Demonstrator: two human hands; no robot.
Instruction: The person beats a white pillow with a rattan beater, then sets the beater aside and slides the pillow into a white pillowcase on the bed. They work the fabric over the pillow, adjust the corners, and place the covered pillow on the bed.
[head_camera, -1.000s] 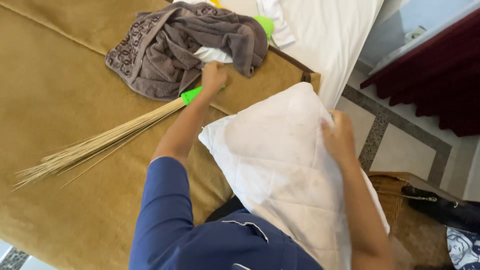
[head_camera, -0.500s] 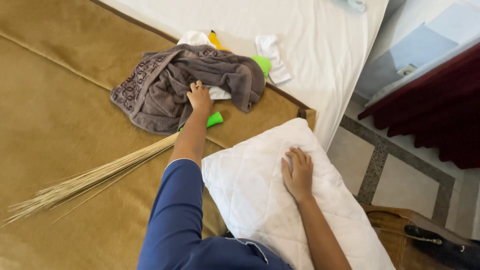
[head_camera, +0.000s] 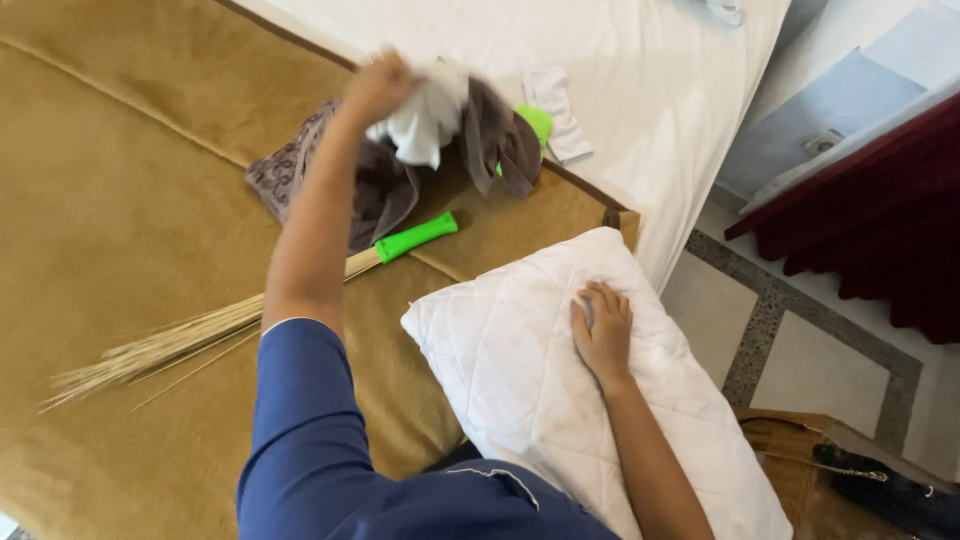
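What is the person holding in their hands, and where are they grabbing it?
The left hand grips a white cloth by its top, bunched. The right hand only rests flat on the white pillow.

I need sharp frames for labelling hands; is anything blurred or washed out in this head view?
Head view: the left hand and the white cloth it grips are smeared by motion blur; the right hand on the white pillow is sharp; the white sheet is bright, nearly blown out; lighting is soft, with faint shadows.
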